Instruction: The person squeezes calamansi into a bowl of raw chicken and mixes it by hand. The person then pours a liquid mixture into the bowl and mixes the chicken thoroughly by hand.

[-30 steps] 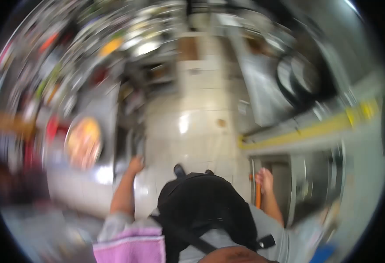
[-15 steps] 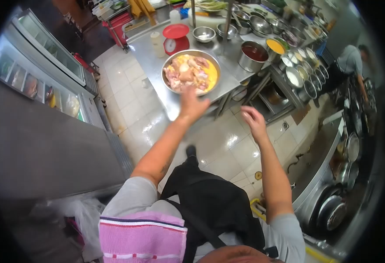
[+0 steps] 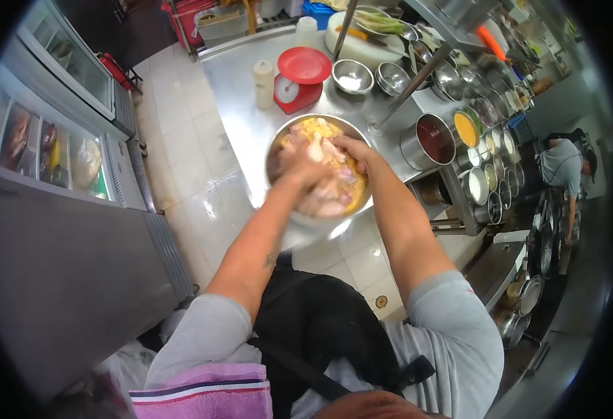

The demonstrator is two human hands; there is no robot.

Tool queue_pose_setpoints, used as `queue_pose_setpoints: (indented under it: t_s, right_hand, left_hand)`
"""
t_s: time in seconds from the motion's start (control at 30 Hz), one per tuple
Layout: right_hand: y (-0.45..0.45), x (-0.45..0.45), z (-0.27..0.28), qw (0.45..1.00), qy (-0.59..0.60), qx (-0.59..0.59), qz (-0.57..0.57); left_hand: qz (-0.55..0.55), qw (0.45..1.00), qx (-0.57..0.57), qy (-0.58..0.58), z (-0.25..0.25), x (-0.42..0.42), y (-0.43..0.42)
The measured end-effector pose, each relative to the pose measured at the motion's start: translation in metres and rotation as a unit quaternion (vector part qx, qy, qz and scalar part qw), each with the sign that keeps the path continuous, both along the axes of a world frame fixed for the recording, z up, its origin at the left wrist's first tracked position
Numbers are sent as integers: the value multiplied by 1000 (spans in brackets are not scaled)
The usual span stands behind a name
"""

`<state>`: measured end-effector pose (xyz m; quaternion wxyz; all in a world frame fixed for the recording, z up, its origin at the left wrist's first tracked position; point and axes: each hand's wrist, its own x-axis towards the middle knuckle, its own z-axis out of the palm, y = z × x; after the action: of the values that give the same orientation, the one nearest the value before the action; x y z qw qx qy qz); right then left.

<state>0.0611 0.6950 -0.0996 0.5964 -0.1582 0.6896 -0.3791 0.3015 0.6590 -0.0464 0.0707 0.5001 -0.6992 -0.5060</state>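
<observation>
A wide steel bowl [image 3: 274,135] near the table's front corner holds raw chicken pieces [image 3: 329,199] in a yellow, egg-like mixture [image 3: 318,127]. Both my hands are inside the bowl. My left hand [image 3: 304,172] lies on the chicken at the left side, smeared by motion, so its fingers do not show clearly. At the upper right of the bowl, my right hand [image 3: 355,152] has its fingers curled into the chicken, with the fingertips partly hidden by the meat.
Behind the bowl stand a red kitchen scale [image 3: 304,73], a squeeze bottle [image 3: 263,84] and small steel bowls [image 3: 353,77]. A pot of dark red liquid [image 3: 429,143] is to the right. A glass-door fridge [image 3: 48,150] stands left. A co-worker [image 3: 563,164] is at the far right.
Both hands have moved forward into the bowl, the right one from out over the floor. The bowl and table now appear closer. The left hand now works among the chicken.
</observation>
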Motion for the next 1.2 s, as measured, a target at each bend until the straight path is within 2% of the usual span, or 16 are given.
queue_pose_setpoints:
  t_s: [0.07, 0.13, 0.23, 0.33, 0.4, 0.47, 0.5, 0.53, 0.57, 0.63, 0.8, 0.97, 1.0, 1.07, 1.1, 1.2]
  right_hand:
    - [0, 0, -8, 998, 4, 51, 21]
    - [6, 28, 10, 993, -100, -64, -24]
    - [10, 55, 50, 997, -47, -44, -34]
    - [-23, 8, -40, 982, 83, -136, 97]
    - [-15, 25, 7, 981, 32, -173, 81]
    - [4, 57, 91, 960, -21, -259, 106]
    - [9, 60, 107, 960, -27, -259, 107]
    - [3, 55, 122, 961, 62, -237, 131]
    - [-2, 50, 133, 954, 150, -211, 153]
    - [3, 49, 155, 942, 160, -237, 174]
    - [17, 49, 198, 935, 164, -191, 249]
    - [54, 66, 227, 953, 110, -141, 245]
    - [53, 61, 226, 952, 111, -128, 256]
    - [42, 37, 180, 952, 105, -105, 266]
    - [38, 27, 153, 972, 57, -31, 224]
    - [23, 10, 68, 985, -30, 60, 161]
  left_hand:
    - [11, 1000, 7, -13, -9, -4, -3]
    - [24, 999, 5, -25, -23, -6, -8]
    - [-15, 997, -73, 24, -50, -5, -21]
    - [-49, 987, -144, 54, -16, 5, -18]
    - [-25, 988, -91, 120, 5, 6, -22]
    - [4, 985, -136, 104, 2, 2, -29]
    - [16, 970, -55, 236, 38, 6, -14]
    - [-20, 981, -88, 173, 96, 14, 2]
    - [-10, 981, -76, 176, 110, 13, 6]
    - [-29, 982, -138, 128, 132, 14, 13]
    - [-44, 983, -143, 106, 141, 15, 29]
    - [-31, 993, -47, 104, 142, 19, 53]
    - [-23, 993, -47, 102, 123, 18, 51]
    - [16, 979, -182, -94, 50, 17, 46]
    - [-6, 984, -112, -140, 22, 13, 35]
    - [9, 972, -99, -214, 20, -7, 52]
